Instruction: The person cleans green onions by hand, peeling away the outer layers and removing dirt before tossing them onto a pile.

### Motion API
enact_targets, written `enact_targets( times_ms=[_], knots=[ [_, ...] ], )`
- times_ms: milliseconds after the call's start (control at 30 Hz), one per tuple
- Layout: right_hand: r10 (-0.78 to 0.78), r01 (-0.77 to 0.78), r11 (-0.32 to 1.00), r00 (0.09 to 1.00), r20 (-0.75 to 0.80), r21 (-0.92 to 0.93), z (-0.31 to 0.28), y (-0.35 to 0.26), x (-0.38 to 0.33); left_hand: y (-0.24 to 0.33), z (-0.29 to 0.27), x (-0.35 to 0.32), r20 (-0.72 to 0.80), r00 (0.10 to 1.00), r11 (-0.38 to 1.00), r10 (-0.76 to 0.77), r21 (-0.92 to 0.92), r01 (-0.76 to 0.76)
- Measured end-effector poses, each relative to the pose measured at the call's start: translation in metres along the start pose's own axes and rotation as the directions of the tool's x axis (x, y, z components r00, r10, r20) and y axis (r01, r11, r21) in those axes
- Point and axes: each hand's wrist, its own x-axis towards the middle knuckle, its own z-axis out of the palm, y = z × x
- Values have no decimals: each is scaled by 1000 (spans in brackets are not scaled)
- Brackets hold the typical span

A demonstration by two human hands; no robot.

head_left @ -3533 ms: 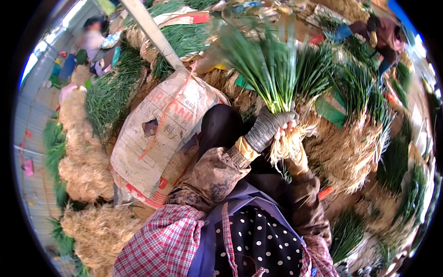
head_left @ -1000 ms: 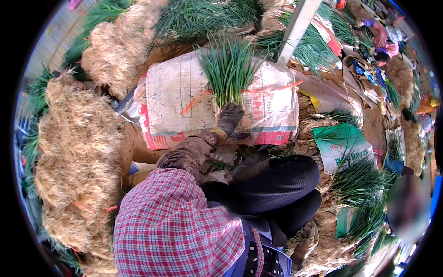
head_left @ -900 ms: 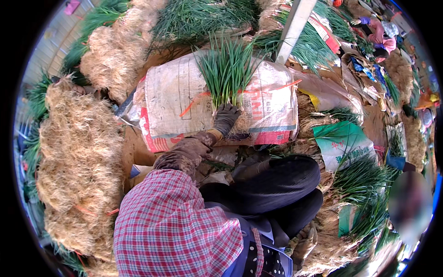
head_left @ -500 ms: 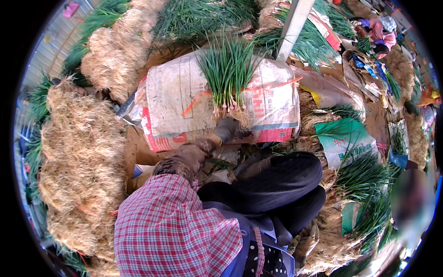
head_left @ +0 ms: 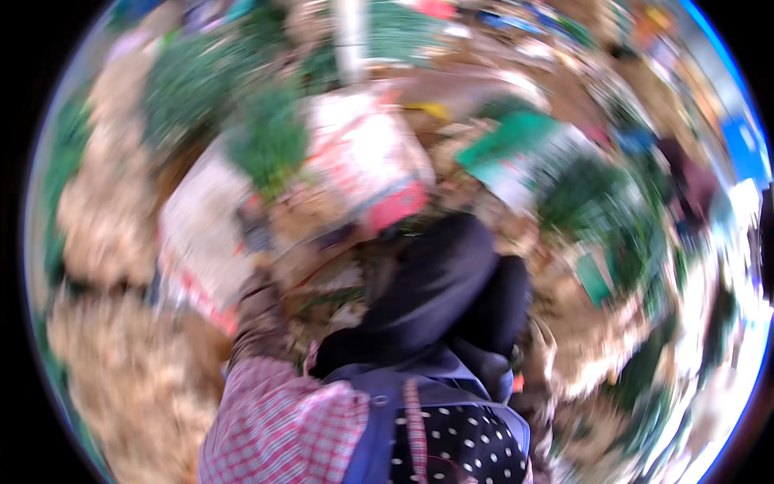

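Observation:
The whole view is smeared by motion. A bunch of green onions (head_left: 270, 141) lies on a flattened white-and-red woven sack (head_left: 201, 218), leaves pointing away from me and pale roots toward me. My left hand (head_left: 256, 230), in a dark glove below a brown sleeve, is at the left side of the bunch's root end. Its fingers are too blurred to show whether they grip. A brown shape (head_left: 534, 407) low beside my right leg may be my right sleeve; I cannot make out my right hand.
Piled onions with tan roots (head_left: 133, 379) lie to my left, and more green leaves (head_left: 214, 77) beyond the sack. A pale post (head_left: 350, 40) stands at the far side. A green-and-white sack (head_left: 512, 149) and more onions (head_left: 588, 198) lie to the right.
The view has swung to the right, so the sack and bunch appear further left and tilted. My left hand has shifted from below the roots to the bunch's left side.

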Motion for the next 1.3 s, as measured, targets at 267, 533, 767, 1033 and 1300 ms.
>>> enact_targets(
  times_ms=[267,533,767,1033,1300],
  knots=[
    [26,-57,986,981,195,155,-16,26,6,-141,-24,70,-51,998,937,-39,346,54],
    [-326,287,693,943,66,-662,-72,40,38,105,-45,36,-179,953,960,244,-95,-263],
    [-768,95,434,560,-312,-896,-145,-72,143,359,-16,-75,151,829,595,538,-765,-247],
    [-276,-123,764,825,-493,-633,-160,-113,130,431,62,-208,496,283,540,821,-835,-103],
    [-710,371,599,656,-257,-710,-76,-2,16,413,138,-274,661,121,655,741,-750,88]
  ],
)
